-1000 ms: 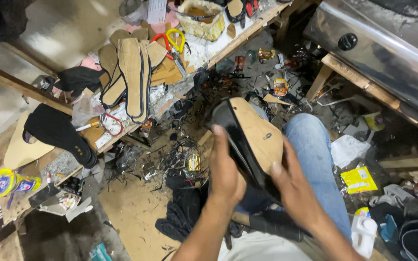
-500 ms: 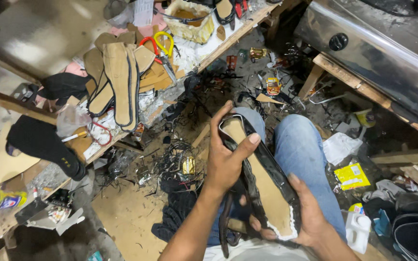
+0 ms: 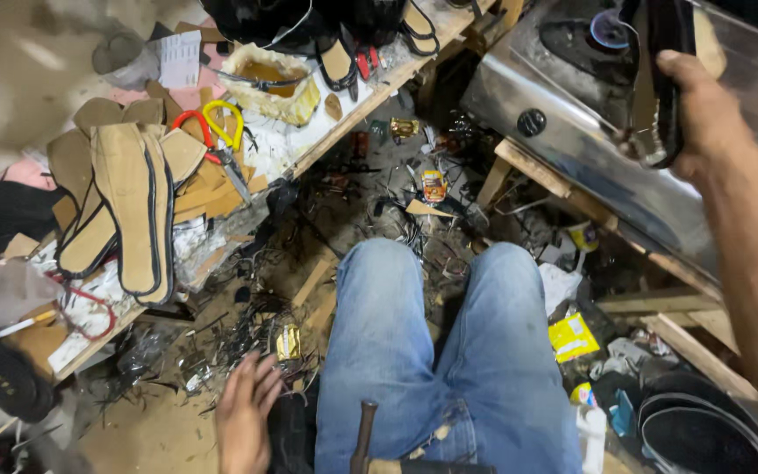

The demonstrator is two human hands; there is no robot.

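Down at the bottom edge, the left hand [image 3: 243, 420] hangs beside the person's jeans [image 3: 449, 369], fingers loosely spread and holding nothing, just above the scrap-strewn floor [image 3: 146, 439]. A hammer handle [image 3: 363, 436] rests across the lap, its head cut off by the frame.

Farther up on the right, the right hand [image 3: 699, 110] is closed around a dark shoe sole [image 3: 660, 79], lifted over the metal stove [image 3: 572, 132]. The sole looks light and fairly stiff along its length but likely bends at the waist; its tan inner face seems grippy, while the glossy black edge may be slick. A grip around the narrow middle, as the hand has it, seems the steadiest hold. How far the fingers wrap cannot be made out, since the sole hides them, and its top end runs out of view.

Beyond, on the tabletop [image 3: 309, 145], lie tan insoles [image 3: 133, 211], red and yellow pliers [image 3: 212, 127], and a glue tub [image 3: 265, 83]; the things at the far edge are too dark to identify.
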